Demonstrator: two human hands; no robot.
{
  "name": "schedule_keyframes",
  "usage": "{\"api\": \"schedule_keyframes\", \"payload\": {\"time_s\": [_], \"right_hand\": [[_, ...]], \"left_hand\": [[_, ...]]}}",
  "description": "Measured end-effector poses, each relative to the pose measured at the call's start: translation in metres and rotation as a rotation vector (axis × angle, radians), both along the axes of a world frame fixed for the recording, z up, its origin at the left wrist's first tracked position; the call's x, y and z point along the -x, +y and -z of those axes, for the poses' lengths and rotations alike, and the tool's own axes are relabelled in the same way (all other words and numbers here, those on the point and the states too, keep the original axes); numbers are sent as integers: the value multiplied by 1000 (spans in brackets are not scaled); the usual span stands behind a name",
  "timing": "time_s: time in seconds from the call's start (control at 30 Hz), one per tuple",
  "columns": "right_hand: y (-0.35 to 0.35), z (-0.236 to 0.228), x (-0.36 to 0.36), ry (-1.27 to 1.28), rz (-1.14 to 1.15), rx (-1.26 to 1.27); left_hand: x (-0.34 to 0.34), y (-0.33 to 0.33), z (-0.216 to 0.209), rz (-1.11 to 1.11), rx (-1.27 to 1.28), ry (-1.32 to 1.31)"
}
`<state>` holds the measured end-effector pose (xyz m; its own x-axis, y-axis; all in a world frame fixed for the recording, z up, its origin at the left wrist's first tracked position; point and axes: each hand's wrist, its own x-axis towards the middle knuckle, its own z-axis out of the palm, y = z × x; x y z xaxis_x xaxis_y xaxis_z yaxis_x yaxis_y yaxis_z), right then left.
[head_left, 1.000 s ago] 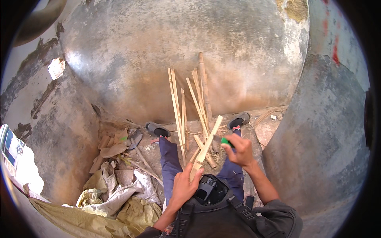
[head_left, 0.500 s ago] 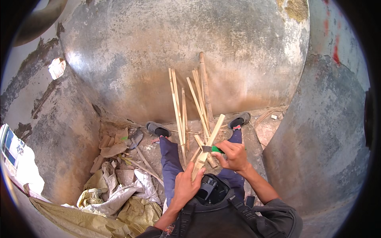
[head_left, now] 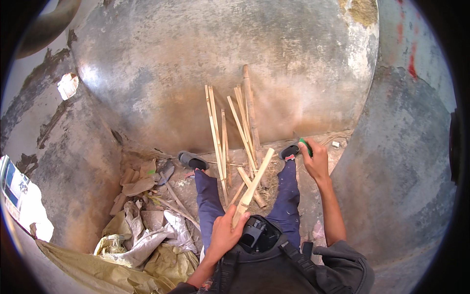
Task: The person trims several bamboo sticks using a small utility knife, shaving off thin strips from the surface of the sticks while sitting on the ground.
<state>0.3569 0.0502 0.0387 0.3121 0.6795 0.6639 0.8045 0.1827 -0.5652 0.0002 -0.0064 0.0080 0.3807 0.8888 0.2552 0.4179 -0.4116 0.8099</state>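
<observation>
My left hand [head_left: 225,234] is closed round the lower end of a pale split bamboo strip [head_left: 258,181], which slants up and to the right between my legs. A joint shows on the strip just above my fingers. Out to the right and apart from the strip, my right hand [head_left: 317,159] grips a knife with a green handle [head_left: 306,147]. Its blade is hard to make out against the shoe and floor behind. Below the strip, a short bamboo piece [head_left: 259,200] lies on the floor.
Several bamboo strips [head_left: 215,125] and a round bamboo pole [head_left: 250,105] lean on the curved grey wall [head_left: 171,73] ahead. Crumpled sacks [head_left: 147,245] lie at lower left, beside broken pieces and a long-handled tool [head_left: 177,198]. My shoes [head_left: 193,160] stand either side of the strips.
My right hand has swung away from the bamboo strip, forward and to the right, taking the knife off it. My left hand keeps hold of the strip in nearly the same place.
</observation>
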Motion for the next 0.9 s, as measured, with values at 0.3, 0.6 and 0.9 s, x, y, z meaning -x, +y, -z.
{"api": "schedule_keyframes", "payload": {"time_s": [0.3, 0.6, 0.9], "right_hand": [[-3, 15, 51, 724, -613, 146], [5, -10, 103, 924, -712, 118], [5, -25, 97, 1011, -685, -38]], "left_hand": [[9, 53, 18, 393, 669, -353], [7, 54, 17, 652, 923, -453], [7, 46, 12, 642, 840, -413]]}}
